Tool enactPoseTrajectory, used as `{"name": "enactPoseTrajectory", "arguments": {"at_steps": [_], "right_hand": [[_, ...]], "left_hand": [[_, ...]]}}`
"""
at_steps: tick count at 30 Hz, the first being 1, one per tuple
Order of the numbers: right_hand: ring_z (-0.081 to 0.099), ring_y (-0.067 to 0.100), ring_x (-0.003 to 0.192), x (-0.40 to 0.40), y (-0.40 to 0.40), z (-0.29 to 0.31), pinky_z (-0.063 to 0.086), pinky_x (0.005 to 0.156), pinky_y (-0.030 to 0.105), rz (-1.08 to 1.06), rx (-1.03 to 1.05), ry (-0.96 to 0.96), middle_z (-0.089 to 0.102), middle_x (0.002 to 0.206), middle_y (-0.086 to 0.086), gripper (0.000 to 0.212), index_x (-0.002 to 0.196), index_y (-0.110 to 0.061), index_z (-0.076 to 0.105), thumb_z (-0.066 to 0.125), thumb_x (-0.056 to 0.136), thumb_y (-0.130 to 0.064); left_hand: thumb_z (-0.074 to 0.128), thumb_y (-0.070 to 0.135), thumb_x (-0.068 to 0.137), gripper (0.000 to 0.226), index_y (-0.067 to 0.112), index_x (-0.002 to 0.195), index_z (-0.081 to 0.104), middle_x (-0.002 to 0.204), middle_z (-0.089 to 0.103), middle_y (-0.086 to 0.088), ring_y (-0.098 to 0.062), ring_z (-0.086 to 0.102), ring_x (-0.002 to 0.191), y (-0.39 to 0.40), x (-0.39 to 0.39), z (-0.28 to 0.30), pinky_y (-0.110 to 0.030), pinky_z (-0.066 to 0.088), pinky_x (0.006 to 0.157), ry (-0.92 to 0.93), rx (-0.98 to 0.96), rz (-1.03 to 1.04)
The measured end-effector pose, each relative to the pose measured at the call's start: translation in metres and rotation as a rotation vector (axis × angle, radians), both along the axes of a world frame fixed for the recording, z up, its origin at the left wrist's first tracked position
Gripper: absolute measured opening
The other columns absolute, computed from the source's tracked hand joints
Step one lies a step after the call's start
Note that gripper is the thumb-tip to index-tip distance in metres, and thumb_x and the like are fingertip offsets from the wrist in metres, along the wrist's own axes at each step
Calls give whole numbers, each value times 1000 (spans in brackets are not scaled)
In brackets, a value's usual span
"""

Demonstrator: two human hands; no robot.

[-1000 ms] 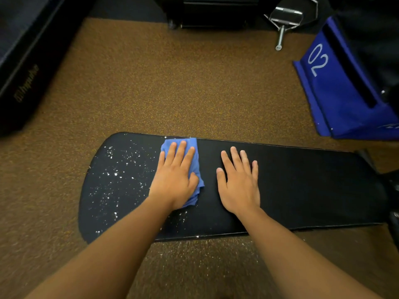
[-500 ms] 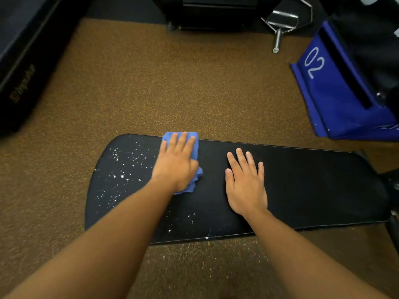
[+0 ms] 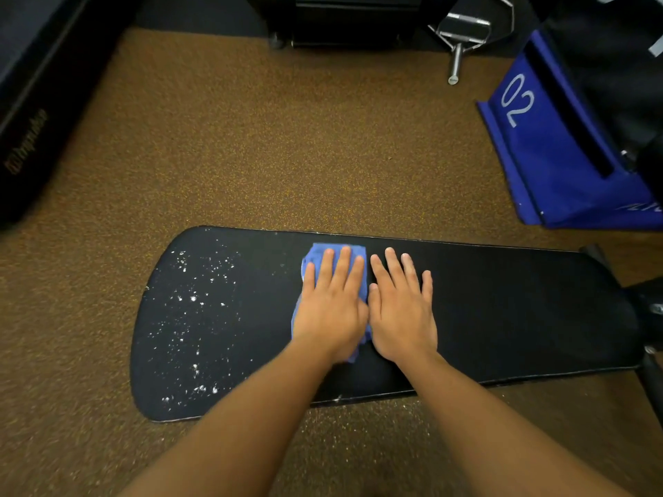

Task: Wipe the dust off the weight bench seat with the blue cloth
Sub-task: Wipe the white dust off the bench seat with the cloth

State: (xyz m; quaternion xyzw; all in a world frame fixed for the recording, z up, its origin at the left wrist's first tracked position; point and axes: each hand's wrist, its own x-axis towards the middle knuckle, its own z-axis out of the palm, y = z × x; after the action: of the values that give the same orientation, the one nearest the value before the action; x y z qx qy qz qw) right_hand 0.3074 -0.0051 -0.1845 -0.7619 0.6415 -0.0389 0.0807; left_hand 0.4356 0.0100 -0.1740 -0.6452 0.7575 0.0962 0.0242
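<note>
Head view: I see both hands flat, side by side, thumbs nearly touching.
Left hand [image 3: 332, 310]: grip spread, palm pressing crumpled blue cloth [image 3: 315, 254] mid-seat, not clamped.
Right hand [image 3: 403, 310]: grip spread, bare on surface.
Seat [image 3: 520, 317]: matte black, long, rounded ends.
Dust [image 3: 190, 310]: white flecks, left end.
Floor [image 3: 287, 156]: brown speckled.

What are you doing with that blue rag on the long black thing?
A person is wiping dust off a weight bench seat. The left hand presses a blue cloth flat on the middle of the seat, and the right hand lies flat on the bare seat right beside it. White dust specks cover the left end of the seat, while the right part looks clean. So the job is not finished yet.
</note>
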Motion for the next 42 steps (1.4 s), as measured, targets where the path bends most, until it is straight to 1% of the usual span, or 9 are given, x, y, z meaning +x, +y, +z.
{"name": "enactPoseTrajectory", "arguments": {"at_steps": [2, 9, 15, 17, 20, 23, 27, 32, 42], "right_hand": [[5, 19, 147, -1, 0, 0, 4, 118, 49, -5, -6, -16, 16, 160, -1, 60, 150, -25, 22, 7, 94, -39], [8, 22, 147, 1, 0, 0, 6, 117, 52, -5, -8, -29, 19, 159, 0, 57, 149, -24, 25, 12, 96, -39], [1, 25, 147, 4, 1, 3, 3, 116, 56, 36, 34, 43, 11, 161, -1, 62, 151, -26, 16, 5, 93, -44], [1, 24, 147, 3, 2, 3, 2, 116, 56, 62, 38, 45, 11, 161, -3, 60, 151, -28, 17, 6, 94, -45], [1, 22, 147, 0, 4, 3, 2, 116, 55, 56, 34, 25, 13, 160, -5, 52, 150, -31, 19, 16, 100, -44], [0, 21, 147, 1, 1, 3, 1, 116, 55, 54, 37, 21, 12, 160, -5, 51, 150, -32, 19, 19, 101, -44], [2, 22, 147, 4, 2, 5, 3, 116, 56, 35, 32, 39, 13, 160, -4, 54, 150, -31, 19, 14, 98, -45], [3, 22, 147, 4, 3, 4, 5, 116, 55, 41, 34, 57, 14, 160, -4, 60, 150, -31, 20, 6, 94, -45], [8, 23, 147, 3, 3, 4, 7, 116, 55, 35, 6, 21, 20, 159, -3, 54, 149, -30, 25, 15, 97, -42]], "left_hand": [[21, 33, 93, 65, 14, 152, 3, 161, 1, -8, -30, -4, 147, -26, 17, 1, -49, 1, 116, -25, 4, 33], [10, 36, 81, 74, 11, 149, 22, 159, 17, -12, -33, 10, 145, -7, 50, -1, -51, 6, 116, 58, -67, 151], [3, 36, 83, 73, 13, 152, 3, 161, 0, -10, -32, -4, 147, 13, 14, 0, -51, 0, 116, 2, -16, -5], [5, 38, 84, 71, 16, 152, 6, 161, 3, -7, -29, -3, 147, 0, 23, -1, -49, 2, 116, -15, -31, -4], [13, 37, 85, 69, 19, 152, 13, 161, 9, -7, -29, 3, 147, -17, 58, 1, -50, 7, 115, 9, -32, 179], [8, 38, 81, 73, 19, 151, 18, 160, 11, -9, -30, 5, 146, 2, 78, 1, -50, 9, 116, 49, -36, 218], [12, 36, 85, 69, 16, 151, 18, 160, 9, -12, -32, 4, 147, 64, 45, 5, -51, 7, 117, 85, -28, 235], [22, 32, 90, 61, 10, 147, 29, 154, 27, -17, -37, 20, 143, 69, -17, -3, -58, 24, 111, 111, -83, 192], [30, 28, 91, 60, 8, 148, 29, 155, 25, -18, -37, 17, 144, 112, -10, -13, -57, 15, 110, 92, -76, 213]]}}
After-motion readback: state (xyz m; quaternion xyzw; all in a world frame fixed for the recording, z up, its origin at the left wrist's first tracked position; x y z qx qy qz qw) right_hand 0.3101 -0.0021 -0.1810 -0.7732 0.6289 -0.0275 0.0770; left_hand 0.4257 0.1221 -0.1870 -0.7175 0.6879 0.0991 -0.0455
